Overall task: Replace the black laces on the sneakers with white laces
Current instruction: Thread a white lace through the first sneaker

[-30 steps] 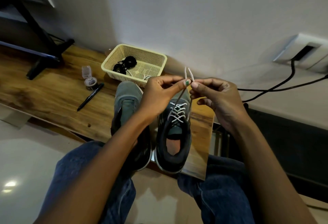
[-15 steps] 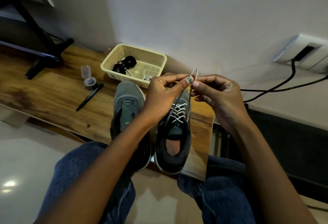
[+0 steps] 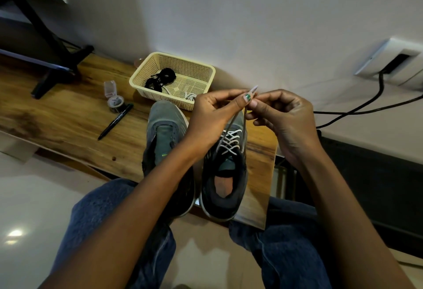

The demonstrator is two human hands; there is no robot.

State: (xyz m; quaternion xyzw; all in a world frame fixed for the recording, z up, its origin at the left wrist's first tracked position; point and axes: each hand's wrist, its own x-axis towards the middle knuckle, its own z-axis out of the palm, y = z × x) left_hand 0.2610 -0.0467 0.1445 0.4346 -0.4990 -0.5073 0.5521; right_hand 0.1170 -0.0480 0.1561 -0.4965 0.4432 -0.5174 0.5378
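Note:
Two grey sneakers stand side by side on the wooden table (image 3: 57,124). The right sneaker (image 3: 225,174) carries a white lace (image 3: 230,141) crossed through its eyelets. Both lace ends run up to my hands, held together above the shoe. My left hand (image 3: 215,117) and my right hand (image 3: 283,117) pinch the two lace tips between thumb and fingers, tips poking up. The left sneaker (image 3: 163,133) shows no lace and is partly hidden by my left forearm. Black laces (image 3: 161,79) lie in the yellow basket (image 3: 139,78), with another white lace (image 3: 190,96) near its front wall.
A black pen (image 3: 115,121) and a small clear container (image 3: 114,100) lie left of the sneakers. A black stand (image 3: 57,44) occupies the far left. Black cables (image 3: 366,108) run from a wall socket at right. My knees in jeans sit below the table edge.
The two lace tips, apart a second ago, are now held together. My hands have stayed close together above the right sneaker.

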